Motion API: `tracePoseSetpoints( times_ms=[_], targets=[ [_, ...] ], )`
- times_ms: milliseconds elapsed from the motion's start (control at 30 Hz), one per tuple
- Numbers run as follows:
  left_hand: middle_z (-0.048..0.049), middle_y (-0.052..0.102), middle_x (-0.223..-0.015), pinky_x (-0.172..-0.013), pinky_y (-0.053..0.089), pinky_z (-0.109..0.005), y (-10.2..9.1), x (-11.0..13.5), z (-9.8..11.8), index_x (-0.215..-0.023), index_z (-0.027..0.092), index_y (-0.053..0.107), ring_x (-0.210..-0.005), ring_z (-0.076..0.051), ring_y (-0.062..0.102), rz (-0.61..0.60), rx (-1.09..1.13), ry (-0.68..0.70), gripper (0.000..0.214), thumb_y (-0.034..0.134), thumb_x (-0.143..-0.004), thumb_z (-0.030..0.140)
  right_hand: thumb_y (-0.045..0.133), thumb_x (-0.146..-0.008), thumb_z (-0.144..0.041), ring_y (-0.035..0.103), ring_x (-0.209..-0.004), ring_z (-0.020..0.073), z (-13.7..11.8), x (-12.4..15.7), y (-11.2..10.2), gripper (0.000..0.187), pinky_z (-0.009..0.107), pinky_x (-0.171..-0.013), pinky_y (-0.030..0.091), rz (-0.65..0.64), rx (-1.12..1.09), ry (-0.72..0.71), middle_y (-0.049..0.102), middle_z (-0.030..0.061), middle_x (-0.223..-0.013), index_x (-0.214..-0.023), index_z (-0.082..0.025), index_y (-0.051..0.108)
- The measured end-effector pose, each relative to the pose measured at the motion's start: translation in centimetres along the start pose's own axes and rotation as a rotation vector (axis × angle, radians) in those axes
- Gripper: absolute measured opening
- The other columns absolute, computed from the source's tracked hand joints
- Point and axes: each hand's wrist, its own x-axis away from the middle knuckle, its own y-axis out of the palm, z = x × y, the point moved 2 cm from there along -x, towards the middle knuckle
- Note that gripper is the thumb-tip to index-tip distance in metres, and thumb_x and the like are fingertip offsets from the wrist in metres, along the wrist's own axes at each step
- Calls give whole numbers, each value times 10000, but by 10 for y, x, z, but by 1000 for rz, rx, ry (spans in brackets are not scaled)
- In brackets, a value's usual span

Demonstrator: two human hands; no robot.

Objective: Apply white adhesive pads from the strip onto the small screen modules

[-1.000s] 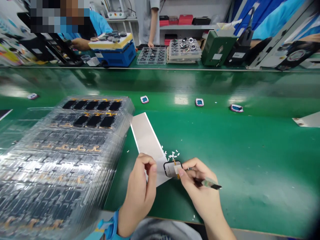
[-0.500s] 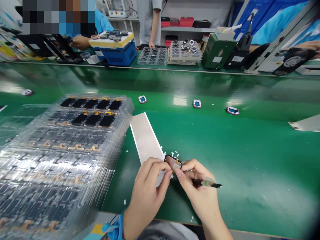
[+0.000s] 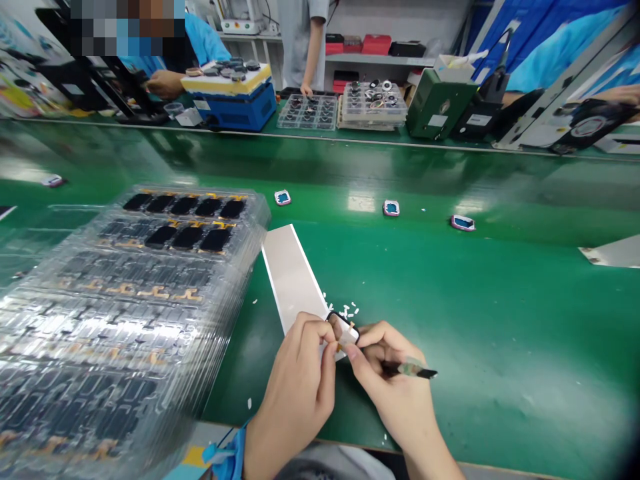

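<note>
Over the green bench (image 3: pixel 475 347), the right hand (image 3: pixel 400 393) grips a black-rimmed screen (image 3: pixel 349 333) and a slim dark-tipped tool (image 3: pixel 414 369), the left hand (image 3: pixel 297 387) pinching the screen's near edge.

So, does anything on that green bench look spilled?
Yes, mildly: small white bits lie scattered beside the pale sheet, just beyond the black-rimmed piece in hand, with a stray one near the left hand. They look like loose scraps, strewn in no order.

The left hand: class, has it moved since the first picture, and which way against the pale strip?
Yes, to the right: against the pale strip, the left hand has shifted across the strip's near end, up to the small screen.
</note>
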Motion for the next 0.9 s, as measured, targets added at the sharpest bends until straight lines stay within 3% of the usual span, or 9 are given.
tracePoseSetpoints(
  times_ms=[167,300,400,467,533,600,667,767,900],
  targets=[
    [1,455,-828,-658,400,-273,-15,-1,-16,-898,222,423,-720,-168,509,142,-66,-165,129,387,-975,125,682,-820,-397,255,-447,52,13,3,-4,276,194,-428,220,68,-53,5,472,-54,-588,-713,-204,516],
    [49,432,-678,-556,333,-253,-21,1,-26,-840,231,415,-573,-137,461,80,26,-296,196,342,-1021,204,692,-816,-438,247,-466,64,12,4,-4,305,204,-447,213,54,-75,43,440,-61,-574,-711,-210,517],
    [67,337,-582,-502,261,-253,-19,0,-27,-698,222,364,-497,-114,363,12,115,-302,320,387,-1016,249,700,-813,-460,228,-478,71,8,4,-3,316,213,-459,206,61,-135,78,431,-63,-559,-723,-213,526],
    [59,368,-585,-512,289,-240,-17,-1,-25,-659,209,384,-524,-108,389,-9,234,-298,351,429,-1004,256,703,-816,-463,216,-477,73,6,4,-2,314,220,-462,186,36,-178,95,426,-67,-541,-732,-215,529],
    [36,491,-674,-573,383,-225,-15,-2,-21,-768,202,525,-599,-113,485,-10,407,-307,255,430,-1003,230,706,-815,-467,203,-477,74,5,4,-1,319,225,-469,171,13,-205,109,407,-74,-527,-732,-217,526],
    [6,595,-837,-657,467,-228,-13,-3,-14,-1065,231,598,-693,-120,571,-5,575,-312,175,442,-995,196,712,-810,-474,197,-478,73,5,4,-1,331,225,-474,171,2,-216,118,377,-81,-519,-723,-217,522],
    [-7,635,-932,-702,514,-228,-9,-4,-8,-1246,269,566,-741,-122,610,-7,669,-299,313,540,-949,173,720,-805,-471,198,-475,70,7,3,-1,334,220,-475,181,3,-213,119,343,-89,-512,-720,-214,525],
    [8,685,-908,-731,545,-204,-4,-6,-2,-1188,273,644,-761,-117,645,36,647,-272,376,668,-851,108,719,-807,-467,191,-458,62,11,2,-1,338,204,-461,186,-23,-202,96,296,-103,-490,-712,-208,522],
    [25,708,-831,-708,558,-166,-3,-9,-3,-1117,260,716,-718,-98,670,117,530,-246,349,686,-822,75,708,-815,-466,184,-449,54,15,0,-1,349,189,-449,187,-53,-165,90,278,-112,-480,-703,-205,506]
  ],
)
